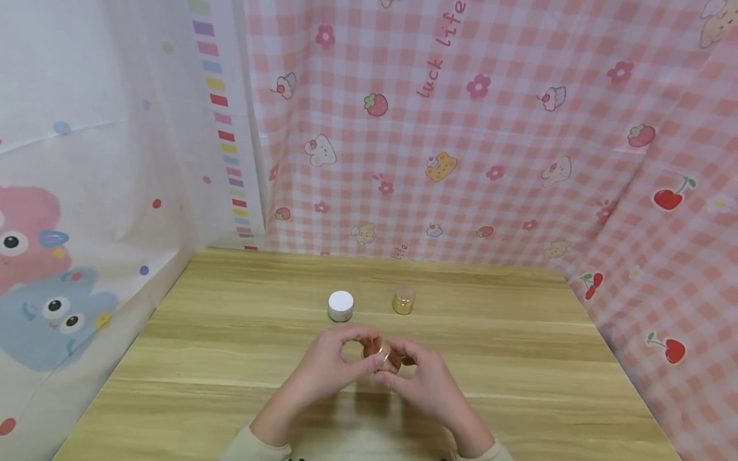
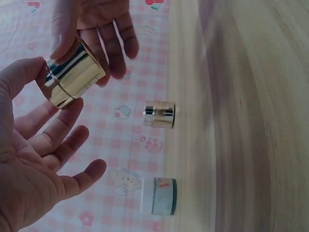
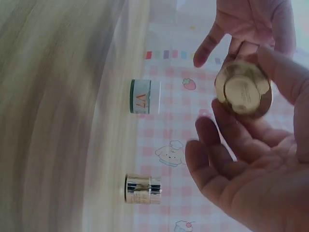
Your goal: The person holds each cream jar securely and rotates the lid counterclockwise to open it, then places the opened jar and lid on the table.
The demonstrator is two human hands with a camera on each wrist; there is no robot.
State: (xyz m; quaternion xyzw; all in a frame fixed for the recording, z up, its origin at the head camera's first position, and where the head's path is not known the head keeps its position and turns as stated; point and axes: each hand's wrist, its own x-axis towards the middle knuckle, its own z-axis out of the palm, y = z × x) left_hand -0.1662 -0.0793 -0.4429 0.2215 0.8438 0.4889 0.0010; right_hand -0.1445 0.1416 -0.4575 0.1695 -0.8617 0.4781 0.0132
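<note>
A shiny gold cosmetic jar (image 1: 389,360) is held tilted above the table between both hands. My left hand (image 1: 330,363) pinches one end of it between thumb and fingers. The right hand (image 1: 423,384) grips the other end, its thumb on the gold side (image 2: 79,72) in the left wrist view. In the right wrist view the jar's round base (image 3: 243,93) faces the camera. A seam runs round the jar; whether the lid is loose I cannot tell.
Behind the hands stand a white-lidded jar (image 1: 341,305) marked "V7" and, to its right, a smaller gold jar (image 1: 403,301). All this is on a wood-grain table (image 1: 202,346). Patterned cloths (image 1: 461,134) hang behind and on both sides.
</note>
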